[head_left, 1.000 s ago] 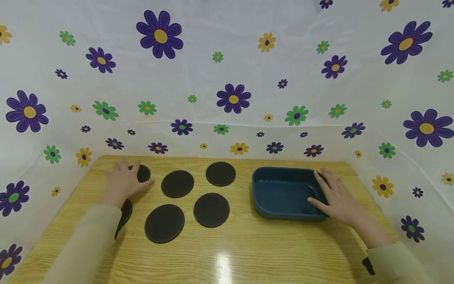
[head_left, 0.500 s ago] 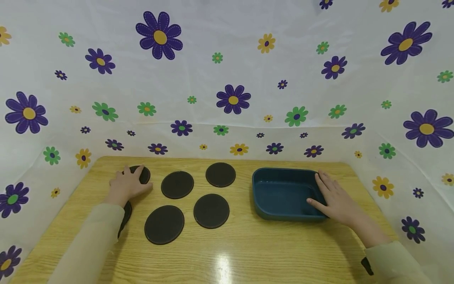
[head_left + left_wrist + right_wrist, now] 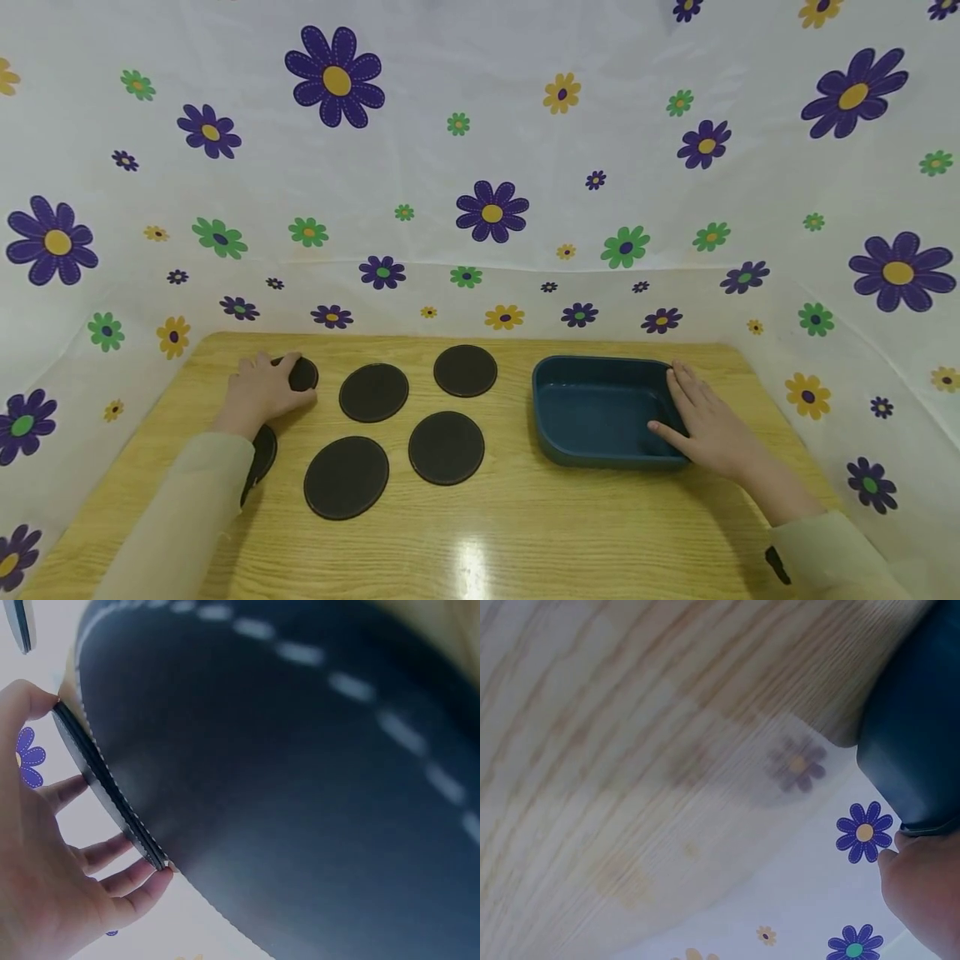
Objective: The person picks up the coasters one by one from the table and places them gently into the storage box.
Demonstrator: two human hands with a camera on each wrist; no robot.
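My left hand grips a round black coaster at the far left of the table. In the left wrist view, thumb and fingers span the edge of that coaster. Another black coaster, edged in white stitching, fills much of that view; the left forearm partly hides it in the head view. My right hand rests on the right side of a dark blue rectangular bin, fingers extended along the rim and thumb over the inside. The right wrist view shows this hand at the bin's rim.
Several more black coasters lie flat across the middle: one at the back, others nearer, such as this coaster. They sit left of the bin on the wooden table. A flower-printed white cloth rises behind and at both sides.
My left hand has lowered onto the far-left coaster, its fingers drawing in from spread to closed round the edge. The right hand has settled slightly on the bin's rim; the bin stays put.
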